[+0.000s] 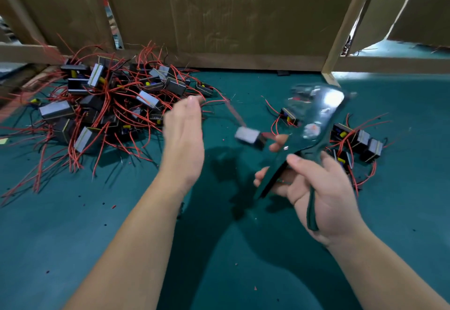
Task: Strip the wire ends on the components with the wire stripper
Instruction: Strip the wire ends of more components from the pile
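— How far along does the job look?

— Early, I'd judge. At ten o'clock a big tangled heap of grey-and-black block components (102,105) with red leads lies on the teal-covered bench (73,236). Only a small cluster of the same components (358,139) sits at three o'clock. Red flecks of insulation (113,206) dot the bench, so some ends have probably been stripped. I can't confirm the small cluster is the finished lot, because the wire tips are too small to read.

— And the tool?

— The dark green long-handled wire stripper (321,115) is up off the bench, right of centre, in the right hand (321,192). That grip is clamped round the handles, which stand splayed apart.

— Which way does it point?

— Its long axis runs from seven o'clock to one o'clock, with the head away from the person. The head is blurred, so I can't tell whether a wire sits in it.

— The other hand?

— The left hand (183,136), near centre, has its grip apart, fingers straight and holding nothing. Between the hands is a blurred grey block component (250,136), its red lead (235,115) trailing toward eleven o'clock. It is just beside the right fingertips. I can't tell whether it touches them or rests on the bench.
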`<state>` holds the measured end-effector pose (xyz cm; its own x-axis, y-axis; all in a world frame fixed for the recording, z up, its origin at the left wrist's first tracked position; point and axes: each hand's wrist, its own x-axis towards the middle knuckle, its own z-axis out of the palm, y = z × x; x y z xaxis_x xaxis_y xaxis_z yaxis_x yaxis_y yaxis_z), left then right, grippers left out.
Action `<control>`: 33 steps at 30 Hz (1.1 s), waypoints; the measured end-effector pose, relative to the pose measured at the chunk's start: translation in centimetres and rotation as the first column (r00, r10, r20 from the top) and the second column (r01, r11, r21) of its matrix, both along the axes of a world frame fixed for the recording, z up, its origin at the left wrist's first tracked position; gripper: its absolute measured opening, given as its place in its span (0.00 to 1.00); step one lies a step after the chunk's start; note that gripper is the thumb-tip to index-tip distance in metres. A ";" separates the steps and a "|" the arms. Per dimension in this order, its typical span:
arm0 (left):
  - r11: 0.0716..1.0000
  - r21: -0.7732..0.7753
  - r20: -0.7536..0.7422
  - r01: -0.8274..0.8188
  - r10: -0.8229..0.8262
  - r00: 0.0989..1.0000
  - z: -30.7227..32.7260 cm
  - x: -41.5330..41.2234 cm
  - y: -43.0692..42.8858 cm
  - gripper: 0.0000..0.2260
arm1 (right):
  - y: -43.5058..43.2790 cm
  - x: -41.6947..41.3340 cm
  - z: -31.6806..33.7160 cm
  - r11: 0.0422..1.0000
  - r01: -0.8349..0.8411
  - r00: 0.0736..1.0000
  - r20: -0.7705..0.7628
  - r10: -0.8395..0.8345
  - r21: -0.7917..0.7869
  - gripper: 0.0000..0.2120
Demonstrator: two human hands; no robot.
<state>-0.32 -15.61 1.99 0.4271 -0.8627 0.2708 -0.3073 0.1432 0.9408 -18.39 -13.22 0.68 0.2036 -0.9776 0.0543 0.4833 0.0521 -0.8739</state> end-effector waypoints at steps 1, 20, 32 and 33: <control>0.989 -0.068 0.174 -0.134 0.144 0.974 -0.3 0.9 0.0 0.16 | -0.2 -0.4 0.0 0.996 0.086 0.996 -0.003 -0.086 -0.033 0.11; 0.830 0.248 0.535 -0.499 0.312 0.785 -1.4 4.5 -0.5 0.15 | 0.0 -0.8 -0.6 0.970 0.206 0.948 -0.219 -0.231 -0.129 0.11; 0.787 0.307 0.396 -0.536 0.406 0.824 -1.3 6.5 -0.7 0.19 | 0.0 -0.9 -0.9 0.977 0.185 0.965 -0.168 -0.201 -0.106 0.10; 0.770 0.314 0.409 -0.555 0.417 0.811 -1.3 6.4 -0.7 0.19 | 0.0 -0.8 -0.8 0.977 0.186 0.965 -0.165 -0.202 -0.103 0.10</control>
<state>6.11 -16.33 0.68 0.7752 -0.6169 0.1358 -0.5021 -0.4712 0.7252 -19.24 -13.25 -0.16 0.0243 -0.9924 0.1205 0.3169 -0.1067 -0.9424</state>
